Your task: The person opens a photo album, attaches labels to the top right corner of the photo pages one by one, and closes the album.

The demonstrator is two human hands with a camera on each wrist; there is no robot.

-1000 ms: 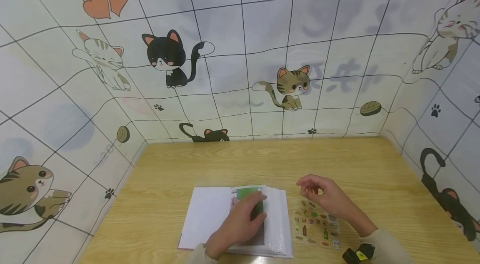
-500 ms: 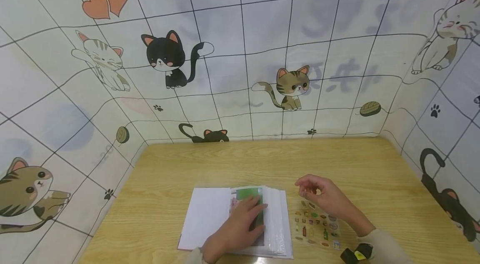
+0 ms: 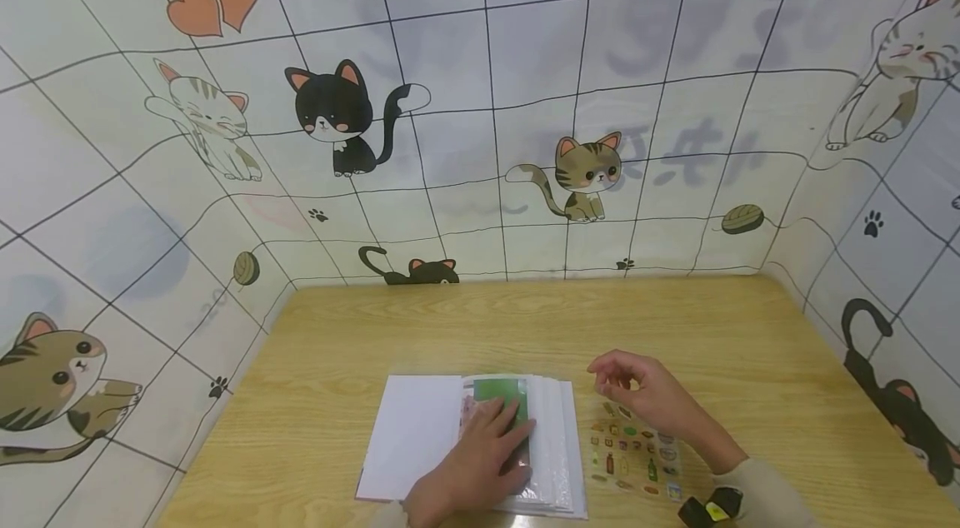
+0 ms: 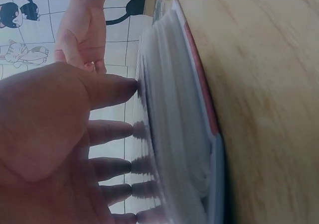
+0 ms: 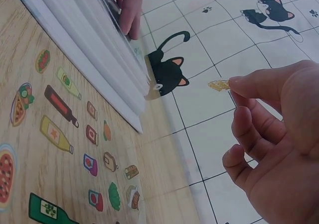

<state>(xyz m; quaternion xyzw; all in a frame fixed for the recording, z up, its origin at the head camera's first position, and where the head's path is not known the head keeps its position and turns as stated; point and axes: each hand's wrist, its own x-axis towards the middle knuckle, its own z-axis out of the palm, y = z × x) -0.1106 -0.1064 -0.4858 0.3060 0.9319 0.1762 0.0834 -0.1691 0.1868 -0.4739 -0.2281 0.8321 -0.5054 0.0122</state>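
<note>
An album (image 3: 416, 436) with clear-sleeved pages lies open on the table. My left hand (image 3: 480, 457) rests spread on its right-hand page, over a picture with a green top (image 3: 501, 389). In the left wrist view the fingertips (image 4: 128, 89) press on the glossy page surface, above a thick stack of sleeves (image 4: 172, 99). My right hand (image 3: 648, 391) is raised above a clear sticker sheet (image 3: 633, 453) to the right of the album. Between thumb and forefinger it pinches a small yellow sticker (image 5: 219, 85), plain in the right wrist view. Food and bottle stickers (image 5: 57, 134) fill the sheet.
A wood-grain table (image 3: 525, 320) carries everything. Cat-patterned curtain or sheeting (image 3: 480, 136) encloses it at the back and on both sides. A black and yellow strap-like thing (image 3: 712, 507) is by the right sleeve.
My left hand has slid a little down the page toward me, its fingers spreading flatter. My right hand has drifted slightly left, with the sticker still pinched.
</note>
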